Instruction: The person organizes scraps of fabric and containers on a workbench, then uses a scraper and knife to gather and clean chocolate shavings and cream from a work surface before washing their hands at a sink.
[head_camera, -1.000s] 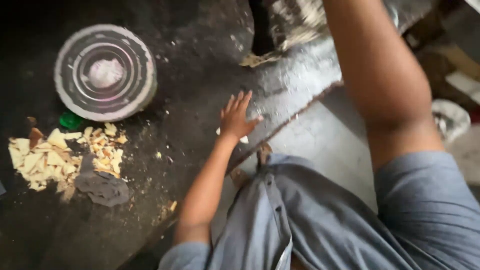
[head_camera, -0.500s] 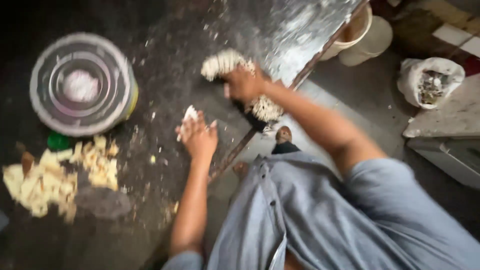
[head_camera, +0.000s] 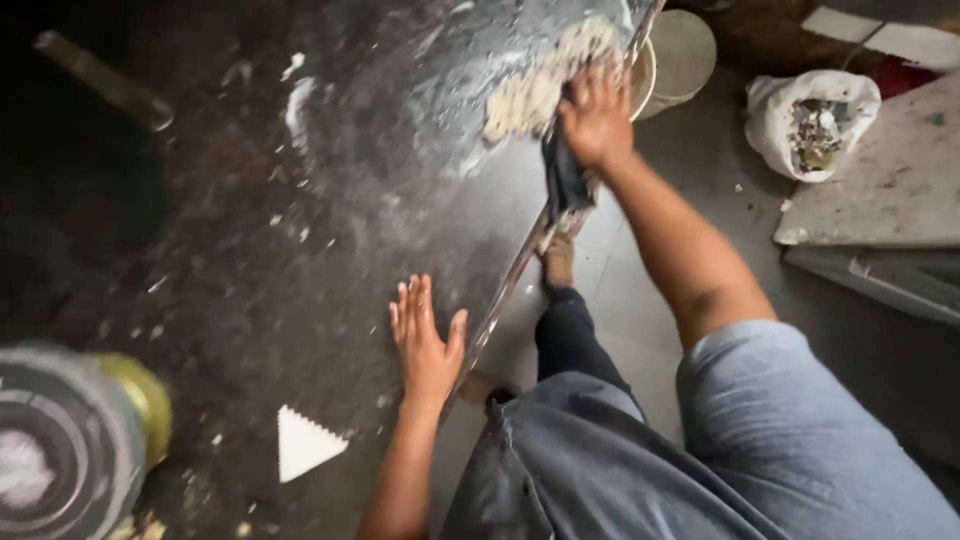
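Note:
My left hand (head_camera: 425, 335) lies flat and open on the dark work table (head_camera: 300, 250), near its right edge, holding nothing. A white toothed triangular scraper (head_camera: 303, 443) lies on the table just left of my forearm. My right hand (head_camera: 597, 118) reaches far forward and grips a dark cloth (head_camera: 565, 180) at the table's edge. It is pressed against a pile of pale crumbly scraps (head_camera: 540, 85) on the wet, smeared surface.
A round grey turntable with a yellow-green base (head_camera: 70, 440) stands at the lower left. Below the table's far edge sit a pale bucket (head_camera: 680, 50), a white bag of waste (head_camera: 815, 115) and a stone slab (head_camera: 880, 190). A dark tool (head_camera: 100, 80) lies far left.
The view has swung to the right. My right hand moved farther forward along the table's edge with the cloth, pushing the scraps. My left hand released the white scraper and lies flat.

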